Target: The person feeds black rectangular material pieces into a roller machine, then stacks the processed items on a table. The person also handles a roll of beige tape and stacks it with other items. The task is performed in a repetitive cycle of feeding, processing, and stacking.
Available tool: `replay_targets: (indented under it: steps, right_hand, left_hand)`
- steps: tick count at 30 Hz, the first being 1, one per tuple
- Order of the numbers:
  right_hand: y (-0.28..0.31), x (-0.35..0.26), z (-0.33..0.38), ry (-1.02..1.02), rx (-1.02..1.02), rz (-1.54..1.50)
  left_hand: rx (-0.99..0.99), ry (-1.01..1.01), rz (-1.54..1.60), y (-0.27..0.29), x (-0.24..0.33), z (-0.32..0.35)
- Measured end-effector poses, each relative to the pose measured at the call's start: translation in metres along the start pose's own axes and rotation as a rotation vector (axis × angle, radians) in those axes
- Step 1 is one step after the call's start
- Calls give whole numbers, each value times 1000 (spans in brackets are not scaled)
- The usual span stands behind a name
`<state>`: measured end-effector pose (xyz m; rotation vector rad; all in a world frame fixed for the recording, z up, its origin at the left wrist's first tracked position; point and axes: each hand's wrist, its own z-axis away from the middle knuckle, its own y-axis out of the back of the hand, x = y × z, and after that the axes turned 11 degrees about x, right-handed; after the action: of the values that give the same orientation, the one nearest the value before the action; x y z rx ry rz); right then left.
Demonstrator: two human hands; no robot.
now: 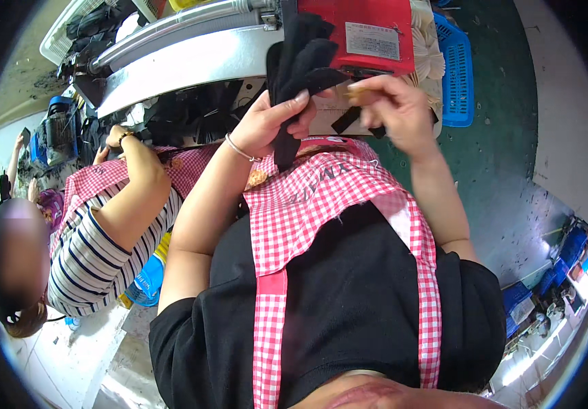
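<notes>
A bundle of black fabric pieces (302,58) stands up from my left hand (267,126), whose fingers and thumb are wrapped round its lower part. The pieces fan out at the top, and a tail of black cloth hangs below the hand. To the right of the bundle, my right hand (403,112) is raised with its fingers closed in a pinch. Between those fingertips is a small tan thing (357,92), too blurred for its kind to be certain. The two hands are apart. Black strips (347,121) lie behind, near the table's edge.
A red machine (376,27) stands just beyond my hands, beside a long metal roller (178,27) and a white curved panel (185,65). Pale stacked pieces (427,41) and a blue basket (459,75) are to the right. A co-worker in stripes (103,252) works close on my left.
</notes>
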<state>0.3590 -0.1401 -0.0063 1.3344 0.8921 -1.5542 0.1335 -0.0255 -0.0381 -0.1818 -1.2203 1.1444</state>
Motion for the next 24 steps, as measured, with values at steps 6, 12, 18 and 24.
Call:
replay_targets:
  steps: [6,12,18,24]
  right_hand:
    - [76,-29,-32,421,290,940]
    - [11,-33,-76,291,-37,94]
    - [-15,-17,-75,65,-257,215]
    - [30,-8,-44,11,-283,100]
  left_hand:
    - [-84,-64,202,-33,12,-14]
    - [-198,68,220,-57,0,-23]
    - [-33,94,212,-29,-23,-24]
    - [54,183,235,-23,-33,-18]
